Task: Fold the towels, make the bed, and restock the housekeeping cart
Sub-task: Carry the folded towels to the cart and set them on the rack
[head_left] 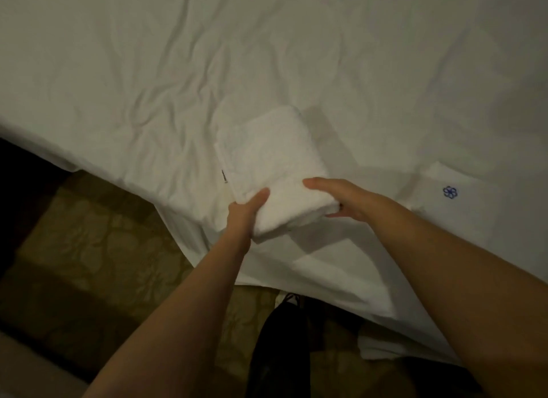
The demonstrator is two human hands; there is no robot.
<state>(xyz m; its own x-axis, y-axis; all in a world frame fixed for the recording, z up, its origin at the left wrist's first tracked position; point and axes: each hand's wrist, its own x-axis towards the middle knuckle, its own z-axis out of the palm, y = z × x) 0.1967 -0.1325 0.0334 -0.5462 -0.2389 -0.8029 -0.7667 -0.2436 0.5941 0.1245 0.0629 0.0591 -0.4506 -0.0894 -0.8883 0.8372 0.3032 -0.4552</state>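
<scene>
A folded white towel point(268, 166) lies on the white bed sheet point(148, 71) near the bed's front edge, with a small dark tag at its left side. My left hand point(244, 214) grips its near left corner, thumb on top and fingers hidden underneath. Over the towel's near right end my right hand point(341, 199) curls, thumb stretched across the top and fingertips tucked at the side. Both forearms reach in from the bottom of the view.
A flat white cloth with a blue flower emblem point(450, 192) lies on the bed to the right. The sheet hangs over the bed's edge above patterned brown carpet point(98, 249). A dark shoe point(281, 323) stands below, and more white fabric point(382, 345) bunches on the floor.
</scene>
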